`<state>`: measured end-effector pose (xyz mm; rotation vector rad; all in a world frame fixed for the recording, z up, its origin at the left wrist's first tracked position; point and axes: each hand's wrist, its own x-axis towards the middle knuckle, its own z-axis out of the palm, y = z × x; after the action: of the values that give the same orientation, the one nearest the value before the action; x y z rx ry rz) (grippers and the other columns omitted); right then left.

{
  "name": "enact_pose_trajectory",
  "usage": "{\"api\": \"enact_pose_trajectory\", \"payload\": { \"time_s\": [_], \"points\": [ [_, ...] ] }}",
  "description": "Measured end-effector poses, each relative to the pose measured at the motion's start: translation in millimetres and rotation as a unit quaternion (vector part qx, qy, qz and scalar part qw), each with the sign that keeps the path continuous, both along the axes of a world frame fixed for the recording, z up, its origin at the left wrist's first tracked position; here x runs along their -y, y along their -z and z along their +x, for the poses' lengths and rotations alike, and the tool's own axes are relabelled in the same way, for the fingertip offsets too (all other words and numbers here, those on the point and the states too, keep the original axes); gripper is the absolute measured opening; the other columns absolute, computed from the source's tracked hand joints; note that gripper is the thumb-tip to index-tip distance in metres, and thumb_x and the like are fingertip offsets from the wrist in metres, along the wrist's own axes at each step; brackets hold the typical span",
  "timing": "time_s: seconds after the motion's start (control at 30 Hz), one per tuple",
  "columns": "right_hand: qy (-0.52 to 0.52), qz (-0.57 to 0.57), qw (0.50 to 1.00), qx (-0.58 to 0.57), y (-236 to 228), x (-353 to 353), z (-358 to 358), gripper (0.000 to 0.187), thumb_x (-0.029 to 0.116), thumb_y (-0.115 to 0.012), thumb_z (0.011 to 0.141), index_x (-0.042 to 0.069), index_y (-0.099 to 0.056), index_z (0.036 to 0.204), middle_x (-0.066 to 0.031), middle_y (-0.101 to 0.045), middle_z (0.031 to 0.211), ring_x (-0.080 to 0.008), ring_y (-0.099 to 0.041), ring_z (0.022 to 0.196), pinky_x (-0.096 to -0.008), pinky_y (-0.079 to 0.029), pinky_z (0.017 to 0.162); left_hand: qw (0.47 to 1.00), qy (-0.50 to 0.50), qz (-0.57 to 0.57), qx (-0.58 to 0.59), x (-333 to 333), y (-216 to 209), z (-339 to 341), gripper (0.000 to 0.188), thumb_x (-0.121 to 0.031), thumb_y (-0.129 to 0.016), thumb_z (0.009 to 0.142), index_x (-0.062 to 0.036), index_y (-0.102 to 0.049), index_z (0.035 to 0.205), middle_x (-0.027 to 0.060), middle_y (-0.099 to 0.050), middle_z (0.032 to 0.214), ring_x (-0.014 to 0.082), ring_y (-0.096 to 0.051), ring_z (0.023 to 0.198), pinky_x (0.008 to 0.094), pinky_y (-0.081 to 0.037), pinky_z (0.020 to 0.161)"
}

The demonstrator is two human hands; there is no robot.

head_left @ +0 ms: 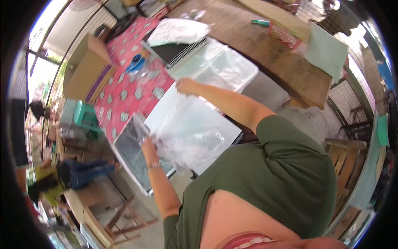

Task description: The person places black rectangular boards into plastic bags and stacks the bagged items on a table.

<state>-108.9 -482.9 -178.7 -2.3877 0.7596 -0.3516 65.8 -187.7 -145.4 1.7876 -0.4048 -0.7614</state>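
Observation:
A thin, crinkled clear plastic bag [176, 143] spreads over a white flat panel [166, 110] on the table in front of me. My left hand [149, 148], with a band at its wrist, is closed on the near-left part of the plastic. Across the panel, my right hand [186, 86] grips the plastic at the panel's far edge. Fine finger detail is blurred. Left of the white panel, a dark flat panel [134, 143] with a pale rim lies under clear plastic. Beyond my right hand sits a pile of clear plastic bags [226, 66].
Dark panels [176, 52] topped by white wrapping [178, 31] lie farther back. A blue tape roll [137, 63] rests on the pink patterned cloth [124, 89], near an open cardboard box [89, 68]. Left are a green stool [85, 118] and a person [62, 176]. A wooden table [248, 54] extends right.

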Motion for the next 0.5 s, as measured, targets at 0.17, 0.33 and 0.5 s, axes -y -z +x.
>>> {"api": "enact_pose_trajectory", "payload": {
  "time_s": [0.17, 0.33, 0.5],
  "points": [
    [0.023, -0.122, 0.987, -0.105, -28.0, -4.9, 56.6, 0.026, 0.017, -0.044, 0.077, 0.006, -0.064, 0.091, -0.0157, -0.064, 0.095, -0.0287, -0.062, 0.087, -0.0423, -0.046, 0.078, 0.933, -0.071, 0.094, 0.339, 45.1, 42.3, 75.2, 0.021, -0.015, -0.055, 0.074, 0.0033, -0.056, 0.085, 0.022, -0.061, 0.086, 0.0344, -0.06, 0.081, 0.0405, -0.046, 0.067],
    [0.001, -0.163, 0.978, -0.127, -29.8, 0.8, 63.5, 0.024, 0.019, -0.05, 0.071, 0.003, -0.068, 0.076, -0.0148, -0.066, 0.082, -0.0298, -0.063, 0.078, -0.0429, -0.045, 0.077, 0.572, 0.289, 0.31, 0.703, 63.4, 53.1, 116.6, 0.017, -0.014, -0.048, 0.08, -0.0088, -0.064, 0.079, 0.0119, -0.065, 0.079, 0.0257, -0.063, 0.073, 0.0384, -0.049, 0.065],
    [0.023, -0.148, 0.986, -0.073, -44.1, 7.8, 42.3, 0.017, 0.014, -0.051, 0.067, 0.007, -0.066, 0.07, -0.0136, -0.065, 0.075, -0.0304, -0.063, 0.076, -0.0429, -0.047, 0.071, 0.762, 0.172, 0.187, 0.595, 63.3, 58.0, 118.0, 0.014, -0.012, -0.052, 0.076, -0.0049, -0.063, 0.083, 0.0173, -0.063, 0.072, 0.0279, -0.064, 0.065, 0.0392, -0.049, 0.057]
  ]
}}
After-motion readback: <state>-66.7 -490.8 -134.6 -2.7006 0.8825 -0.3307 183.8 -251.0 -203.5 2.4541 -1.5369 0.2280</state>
